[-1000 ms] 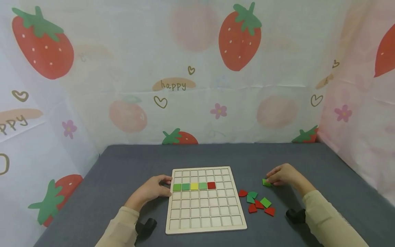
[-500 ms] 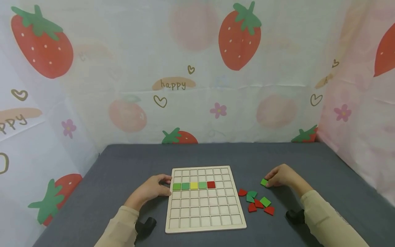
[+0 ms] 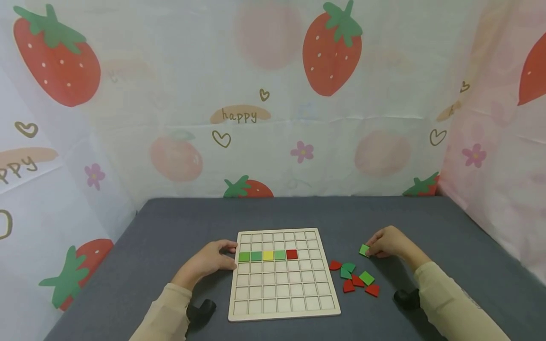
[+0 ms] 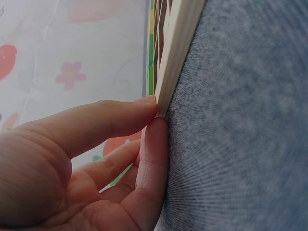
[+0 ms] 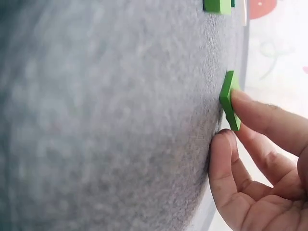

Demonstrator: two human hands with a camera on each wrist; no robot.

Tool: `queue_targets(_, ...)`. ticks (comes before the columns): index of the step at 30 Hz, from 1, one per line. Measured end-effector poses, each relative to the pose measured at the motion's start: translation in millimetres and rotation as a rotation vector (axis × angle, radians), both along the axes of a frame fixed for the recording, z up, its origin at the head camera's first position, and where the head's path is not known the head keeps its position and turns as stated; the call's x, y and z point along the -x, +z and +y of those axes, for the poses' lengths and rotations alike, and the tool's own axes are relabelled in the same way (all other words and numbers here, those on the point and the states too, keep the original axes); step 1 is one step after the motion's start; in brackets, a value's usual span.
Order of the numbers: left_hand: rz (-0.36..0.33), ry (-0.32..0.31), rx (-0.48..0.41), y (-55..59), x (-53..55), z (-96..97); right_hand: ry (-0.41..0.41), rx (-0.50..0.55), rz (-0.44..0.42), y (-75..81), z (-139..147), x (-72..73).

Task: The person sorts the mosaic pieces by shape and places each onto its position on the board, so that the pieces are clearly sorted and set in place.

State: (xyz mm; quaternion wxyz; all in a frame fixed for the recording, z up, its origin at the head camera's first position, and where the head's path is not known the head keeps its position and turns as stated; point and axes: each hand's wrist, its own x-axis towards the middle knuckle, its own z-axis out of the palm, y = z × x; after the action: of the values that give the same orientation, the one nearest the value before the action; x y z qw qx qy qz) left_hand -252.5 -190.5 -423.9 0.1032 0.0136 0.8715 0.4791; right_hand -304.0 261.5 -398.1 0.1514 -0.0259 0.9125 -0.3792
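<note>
On the table a pale wooden grid board [image 3: 285,284] bears one row of square tiles: green, green, yellow [image 3: 268,255], green and red [image 3: 292,255]. My left hand [image 3: 209,259] touches the board's left edge with thumb and fingers set apart along it; the left wrist view shows the fingertips against the wooden side [image 4: 179,53]. Right of the board, my right hand [image 3: 390,241] pinches a green square tile [image 5: 229,101] between thumb and fingers. That tile is tilted, with one corner hidden by the fingertips. The other right fingers rest near the cloth.
Between board and right hand lie several loose pieces: red ones [image 3: 372,290] with a curved or pointed side, darker green ones [image 3: 346,273] and a light green square [image 3: 367,278]. Grey cloth [image 3: 192,213] covers the table. A strawberry-print curtain [image 3: 273,118] stands behind and at both sides.
My right hand has shifted slightly left, and the green tile in it has turned so that more of its face shows. The left hand and board keep their place.
</note>
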Motion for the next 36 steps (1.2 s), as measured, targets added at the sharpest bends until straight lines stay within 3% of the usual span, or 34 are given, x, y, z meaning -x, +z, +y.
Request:
queue_targets(11,0.006,-0.014,0.005,-0.6,0.3,0.9,-0.031,0.027,-0.009,-1.2,-0.5,-0.8)
queue_targets(17,0.001,-0.015,0.006,1.5,-1.4,0.3,0.006,0.076,-0.034,0.6,-0.4,-3.0)
queue_targets(29,0.001,-0.005,0.004,0.6,-0.9,0.3,0.053,0.077,-0.067,1.3,-1.2,-4.4)
queue_targets(36,0.002,-0.015,0.009,0.7,-1.4,-0.3,0.016,0.095,-0.066,1.5,-1.5,-6.2)
